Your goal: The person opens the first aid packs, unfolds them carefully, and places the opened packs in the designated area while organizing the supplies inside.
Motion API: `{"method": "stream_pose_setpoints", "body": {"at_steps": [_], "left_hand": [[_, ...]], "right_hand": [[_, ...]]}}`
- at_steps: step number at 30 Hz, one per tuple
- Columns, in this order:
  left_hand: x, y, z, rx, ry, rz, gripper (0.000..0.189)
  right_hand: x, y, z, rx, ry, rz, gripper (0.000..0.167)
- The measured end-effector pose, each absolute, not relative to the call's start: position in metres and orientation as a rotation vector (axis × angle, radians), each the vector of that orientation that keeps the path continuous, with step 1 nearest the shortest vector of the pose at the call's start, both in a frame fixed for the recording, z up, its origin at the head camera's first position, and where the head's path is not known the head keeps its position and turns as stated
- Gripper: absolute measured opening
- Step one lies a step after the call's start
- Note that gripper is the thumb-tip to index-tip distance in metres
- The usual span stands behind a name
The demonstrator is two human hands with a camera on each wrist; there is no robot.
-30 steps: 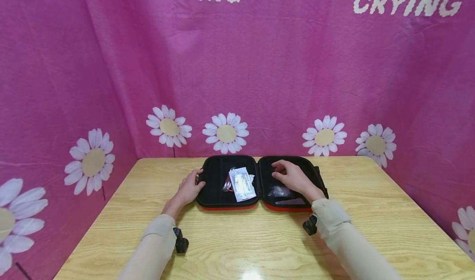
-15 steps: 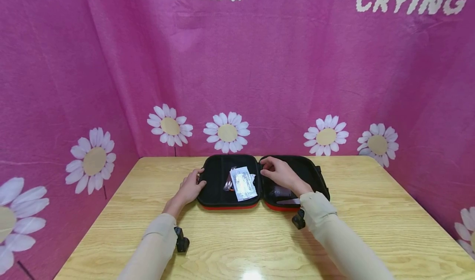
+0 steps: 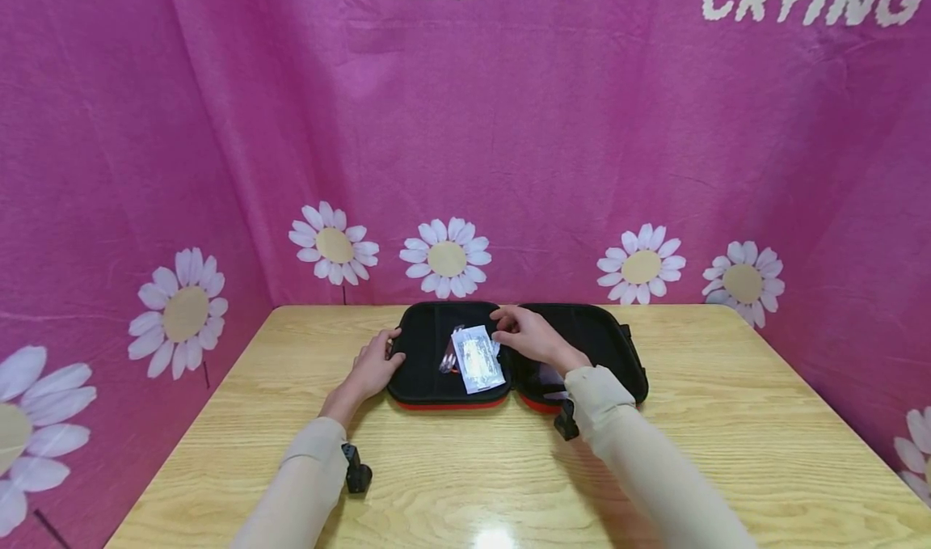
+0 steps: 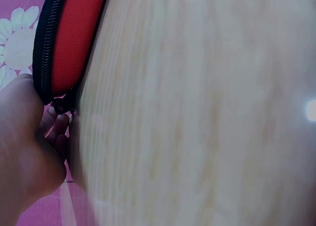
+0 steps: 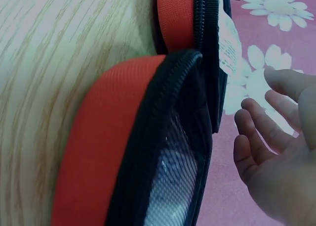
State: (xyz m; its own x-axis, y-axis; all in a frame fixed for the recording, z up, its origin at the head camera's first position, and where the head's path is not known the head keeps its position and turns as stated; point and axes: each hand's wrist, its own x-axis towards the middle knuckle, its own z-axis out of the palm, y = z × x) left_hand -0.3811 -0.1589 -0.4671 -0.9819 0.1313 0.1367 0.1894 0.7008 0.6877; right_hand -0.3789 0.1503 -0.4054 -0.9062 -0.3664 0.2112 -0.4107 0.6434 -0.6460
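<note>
Leftward went the right hand (image 3: 537,339), from above the right half (image 3: 600,335) of the open case (image 3: 451,406) to a spot over its hinge, near the upper right edge of the white packet (image 3: 478,359); its sleeve (image 3: 607,395) followed. Its fingers (image 5: 269,127) stood apart and loosely bent, above the case. Over at the far left, the left hand (image 3: 371,367) stayed where it had been, its fingers curled round the case's outer edge beside the zip (image 4: 47,43). From where I stood, the white packet lay tilted in the left half (image 3: 418,355), toward the hinge, partly over a clear packet (image 3: 447,361) whose contents were too small to make out. Something pale showed behind a mesh pocket (image 5: 170,191) in the right half. Black inside and red outside, the case lay spread on the wooden worktop (image 3: 465,468), close to its back edge, with a pink cloth (image 3: 465,120) printed with daisies (image 3: 447,259) hanging behind.
</note>
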Motion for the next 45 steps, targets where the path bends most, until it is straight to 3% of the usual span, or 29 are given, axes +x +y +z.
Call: {"method": "stream_pose_setpoints", "body": {"at_steps": [17, 45], "left_hand": [[-0.381, -0.159, -0.468, -0.27, -2.825, -1.168, 0.052], [-0.381, -0.159, -0.468, -0.267, -2.824, -1.159, 0.052]], "right_hand": [[-0.395, 0.135, -0.419, 0.701, -2.852, 1.146, 0.048], [-0.395, 0.132, -0.421, 0.626, -2.702, 1.305, 0.032]]}}
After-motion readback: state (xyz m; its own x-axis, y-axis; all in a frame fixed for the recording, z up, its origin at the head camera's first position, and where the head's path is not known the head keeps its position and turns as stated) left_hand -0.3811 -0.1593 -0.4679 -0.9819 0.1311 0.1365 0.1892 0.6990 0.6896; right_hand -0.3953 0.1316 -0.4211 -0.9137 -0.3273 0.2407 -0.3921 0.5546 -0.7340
